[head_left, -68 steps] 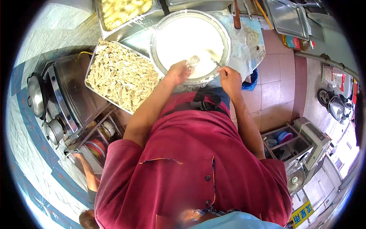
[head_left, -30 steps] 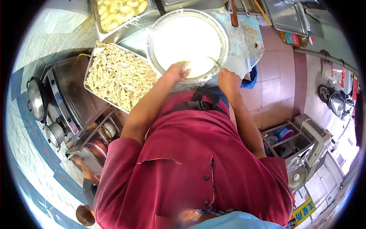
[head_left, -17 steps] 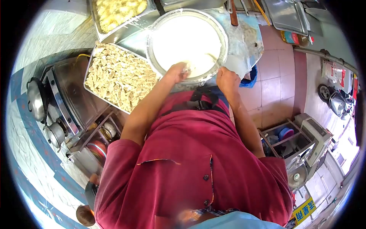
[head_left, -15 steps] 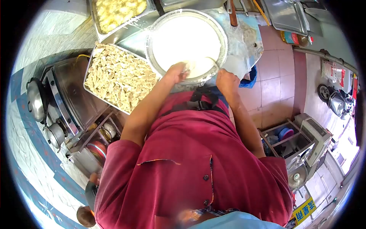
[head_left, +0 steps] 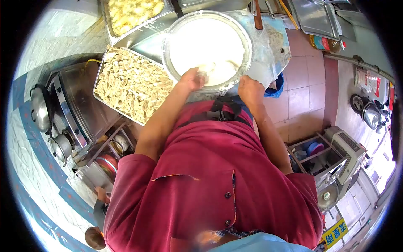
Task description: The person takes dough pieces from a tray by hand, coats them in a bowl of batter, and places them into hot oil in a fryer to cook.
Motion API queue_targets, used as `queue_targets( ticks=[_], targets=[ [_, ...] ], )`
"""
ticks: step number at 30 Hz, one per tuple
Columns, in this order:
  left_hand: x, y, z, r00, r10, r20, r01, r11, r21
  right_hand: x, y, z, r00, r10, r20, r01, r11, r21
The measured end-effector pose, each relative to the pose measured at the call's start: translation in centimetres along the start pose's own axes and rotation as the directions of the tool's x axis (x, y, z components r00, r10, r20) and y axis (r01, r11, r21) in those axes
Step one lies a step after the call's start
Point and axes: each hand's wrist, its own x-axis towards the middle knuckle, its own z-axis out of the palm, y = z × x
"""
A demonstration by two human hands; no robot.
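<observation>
A large round basin [head_left: 168,63] full of bright white powder, which looks like flour, stands in front of me. My left hand [head_left: 193,80] reaches over its near rim, fingers curled and white-coated in the powder; what they hold, if anything, is hidden by glare. A pale, blurred lump [head_left: 224,70] shows in the powder just right of those fingers. My right hand [head_left: 251,89] is closed at the basin's near right rim and seems to grip it. Left of the basin lies a metal tray [head_left: 97,93] heaped with pale coated pieces of food [head_left: 132,86].
A metal pan of yellowish pieces in liquid [head_left: 132,14] stands at the upper left. Utensils with a wooden handle [head_left: 257,21] lie behind the basin. A blue bag [head_left: 275,87] hangs at the table's right edge. Another person's hand [head_left: 102,194] shows at lower left.
My left hand has shifted slightly in the powder, and the pale shape beside its fingers looks more lumped. My right hand stays at the rim. The other person's hand has moved up a little.
</observation>
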Motion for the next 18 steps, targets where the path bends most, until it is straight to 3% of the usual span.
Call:
queue_targets(
  ticks=[2, 4, 8, 11, 14, 18],
  targets=[
    [0.0, 0.1, -0.4, 0.999, -0.011, 0.049, 0.011, 1.000, 0.004, 0.0, 1.0, 1.5, 0.995, -0.003, 0.103, 0.013, 0.995, -0.103],
    [-0.3, 0.2, -0.3, 0.999, -0.013, 0.041, 0.014, 1.000, -0.024, -0.4, 0.8, 1.3, 0.998, 0.025, 0.057, -0.024, 1.000, -0.015],
    [-0.5, 0.7, -0.1, 0.996, -0.079, 0.042, 0.083, 0.993, -0.083, -1.2, -0.8, -1.0, 0.998, -0.056, 0.000, 0.052, 0.925, 0.377],
    [-0.7, 0.6, 0.5, 0.994, -0.099, 0.041, 0.100, 0.995, -0.029, -0.9, -1.5, -1.3, 0.997, -0.074, -0.028, 0.079, 0.960, 0.270],
    [-0.7, 0.5, 0.0, 0.996, -0.065, 0.060, 0.069, 0.995, -0.073, 0.0, -1.1, -1.2, 0.993, 0.022, -0.112, -0.008, 0.993, 0.116],
    [0.3, 0.7, -1.1, 0.996, -0.010, 0.091, 0.021, 0.993, -0.117, 0.0, 0.8, 1.3, 0.999, -0.052, -0.009, 0.052, 0.998, -0.037]
  ],
)
